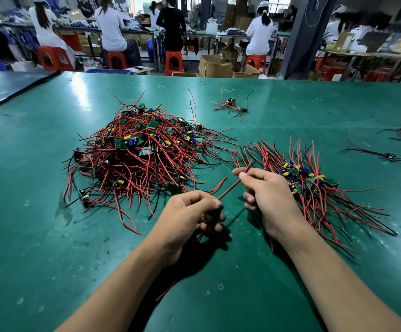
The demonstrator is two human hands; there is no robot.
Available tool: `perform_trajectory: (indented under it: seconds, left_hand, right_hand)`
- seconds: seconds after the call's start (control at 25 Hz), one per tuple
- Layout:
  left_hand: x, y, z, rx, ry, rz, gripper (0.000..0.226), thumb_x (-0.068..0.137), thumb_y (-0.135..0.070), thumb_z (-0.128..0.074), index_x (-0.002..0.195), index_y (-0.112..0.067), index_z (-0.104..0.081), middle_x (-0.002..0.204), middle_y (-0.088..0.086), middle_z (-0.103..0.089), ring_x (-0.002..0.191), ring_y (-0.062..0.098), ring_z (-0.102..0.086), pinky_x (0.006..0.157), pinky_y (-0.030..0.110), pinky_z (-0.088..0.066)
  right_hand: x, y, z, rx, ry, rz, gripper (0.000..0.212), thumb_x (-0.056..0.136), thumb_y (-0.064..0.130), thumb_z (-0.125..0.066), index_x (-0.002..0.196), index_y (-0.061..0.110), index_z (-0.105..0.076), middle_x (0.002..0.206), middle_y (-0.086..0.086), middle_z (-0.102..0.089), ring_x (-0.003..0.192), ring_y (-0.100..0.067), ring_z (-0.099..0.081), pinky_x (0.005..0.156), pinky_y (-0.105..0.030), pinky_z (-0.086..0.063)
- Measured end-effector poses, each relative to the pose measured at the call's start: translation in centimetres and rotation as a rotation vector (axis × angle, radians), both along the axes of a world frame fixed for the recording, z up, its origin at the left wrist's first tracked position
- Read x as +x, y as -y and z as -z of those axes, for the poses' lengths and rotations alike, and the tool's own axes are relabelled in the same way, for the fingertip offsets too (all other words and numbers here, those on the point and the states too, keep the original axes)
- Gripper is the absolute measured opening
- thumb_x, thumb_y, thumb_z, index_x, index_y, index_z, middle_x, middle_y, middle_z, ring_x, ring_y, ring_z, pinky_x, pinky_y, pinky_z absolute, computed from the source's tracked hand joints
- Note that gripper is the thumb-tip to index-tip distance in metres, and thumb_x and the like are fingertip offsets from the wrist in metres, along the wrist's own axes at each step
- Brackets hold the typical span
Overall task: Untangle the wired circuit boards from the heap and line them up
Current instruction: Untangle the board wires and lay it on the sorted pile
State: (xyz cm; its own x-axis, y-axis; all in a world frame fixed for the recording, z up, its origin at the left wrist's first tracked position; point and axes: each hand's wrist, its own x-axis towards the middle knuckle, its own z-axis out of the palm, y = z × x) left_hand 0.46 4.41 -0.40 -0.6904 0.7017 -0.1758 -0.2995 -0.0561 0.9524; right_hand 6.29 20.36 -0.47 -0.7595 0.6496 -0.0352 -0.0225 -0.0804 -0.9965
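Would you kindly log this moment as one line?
left hand: grips wired board | right hand: pinches red wire | heap: beyond left hand | lined-up boards: beside right hand

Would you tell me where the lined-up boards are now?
In the head view, the lined-up boards lie on the right, beside the right hand, right of the heap.

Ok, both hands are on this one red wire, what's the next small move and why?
Probably carry it right and lay it on the lined-up bundle. The left hand grips one end, the right hand pinches the red wire, and it looks free of the heap.
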Motion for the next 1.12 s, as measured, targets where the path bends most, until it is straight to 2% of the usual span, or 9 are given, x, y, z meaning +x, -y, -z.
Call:
perform_trajectory:
  seconds: [0.16, 0.28, 0.36, 0.56, 0.64, 0.8, 0.92, 1.0, 1.12]
  left_hand:
    - [0.0, 0.2, -0.1, 0.005, 0.008, 0.006, 0.016, 0.088, 0.0, -0.06, 0.075, -0.006, -0.065, 0.066, 0.016, -0.065, 0.049, 0.021, -0.058, 0.046, 0.02, -0.046]
    - [0.1, 0.3, -0.2, 0.0, 0.01, 0.017, 0.014, 0.088, -0.001, -0.06, 0.075, -0.005, -0.064, 0.066, 0.016, -0.064, 0.05, 0.021, -0.058, 0.049, 0.023, -0.044]
    - [0.2, 0.3, -0.4, -0.004, 0.011, 0.027, 0.013, 0.088, -0.001, -0.06, 0.076, -0.004, -0.064, 0.066, 0.016, -0.064, 0.05, 0.021, -0.057, 0.05, 0.023, -0.045]
    - [0.4, 0.4, -0.6, -0.017, -0.015, 0.043, 0.014, 0.088, 0.001, -0.061, 0.075, -0.003, -0.064, 0.065, 0.016, -0.064, 0.05, 0.022, -0.057, 0.05, 0.024, -0.046]
    - [0.4, 0.4, -0.5, -0.019, -0.021, 0.039, 0.016, 0.088, 0.002, -0.06, 0.073, -0.003, -0.064, 0.065, 0.016, -0.064, 0.051, 0.023, -0.057, 0.05, 0.024, -0.046]
    - [0.3, 0.4, -0.4, -0.03, -0.039, 0.056, 0.016, 0.088, 0.001, -0.061, 0.073, -0.003, -0.065, 0.065, 0.016, -0.064, 0.052, 0.023, -0.058, 0.05, 0.025, -0.046]
    - [0.1, 0.4, -0.3, -0.036, -0.027, 0.057, 0.017, 0.087, 0.0, -0.061, 0.073, -0.005, -0.067, 0.067, 0.017, -0.065, 0.052, 0.023, -0.059, 0.049, 0.024, -0.048]
    - [-0.1, 0.4, -0.3, -0.015, 0.005, 0.033, 0.016, 0.088, -0.002, -0.062, 0.074, -0.007, -0.068, 0.07, 0.018, -0.067, 0.053, 0.024, -0.062, 0.05, 0.023, -0.05]
    - [-0.4, 0.2, -0.2, 0.054, 0.081, -0.007, 0.007, 0.089, -0.012, -0.063, 0.084, -0.008, -0.067, 0.078, 0.017, -0.071, 0.06, 0.025, -0.069, 0.056, 0.026, -0.056]
  right_hand:
    - [0.0, 0.0, -0.3, -0.12, -0.097, 0.057, 0.02, 0.099, 0.009, -0.059, 0.08, 0.007, -0.067, 0.08, 0.007, -0.07, 0.039, -0.005, -0.032, 0.037, -0.017, -0.027]
    - [0.0, -0.3, -0.7, -0.29, -0.167, 0.067, 0.021, 0.098, 0.014, -0.06, 0.08, 0.005, -0.067, 0.06, 0.005, -0.055, 0.037, -0.004, -0.032, 0.035, -0.016, -0.025]
    - [0.0, -0.5, -1.1, -0.468, -0.199, 0.036, 0.026, 0.097, 0.019, -0.06, 0.075, 0.006, -0.064, 0.055, 0.005, -0.045, 0.036, -0.002, -0.03, 0.034, -0.015, -0.025]
    - [0.3, -0.6, -1.9, -0.736, -0.271, -0.054, 0.021, 0.083, 0.02, -0.065, 0.068, 0.006, -0.061, 0.058, 0.004, -0.038, 0.034, -0.002, -0.03, 0.032, -0.013, -0.027]
    - [0.4, -0.8, -2.1, -0.764, -0.291, -0.038, 0.023, 0.089, 0.02, -0.062, 0.072, 0.004, -0.062, 0.062, 0.004, -0.038, 0.034, -0.002, -0.032, 0.032, -0.013, -0.028]
    - [0.5, -1.1, -2.2, -0.885, -0.293, -0.048, 0.041, 0.094, 0.018, -0.058, 0.055, 0.005, -0.061, 0.061, 0.0, -0.039, 0.027, -0.003, -0.028, 0.029, -0.013, -0.024]
    - [0.7, -0.9, -2.4, -0.894, -0.285, -0.08, 0.028, 0.084, 0.019, -0.064, 0.059, 0.005, -0.062, 0.065, 0.001, -0.04, 0.028, -0.003, -0.028, 0.029, -0.013, -0.024]
    - [0.8, -0.7, -2.4, -0.802, -0.27, -0.107, 0.025, 0.081, 0.029, -0.067, 0.073, 0.005, -0.067, 0.067, 0.002, -0.04, 0.033, -0.002, -0.03, 0.032, -0.012, -0.026]
    - [0.4, -0.4, -1.8, -0.572, -0.168, -0.086, 0.052, 0.08, 0.051, -0.065, 0.102, 0.004, -0.069, 0.066, 0.002, -0.05, 0.041, -0.003, -0.032, 0.036, -0.014, -0.029]
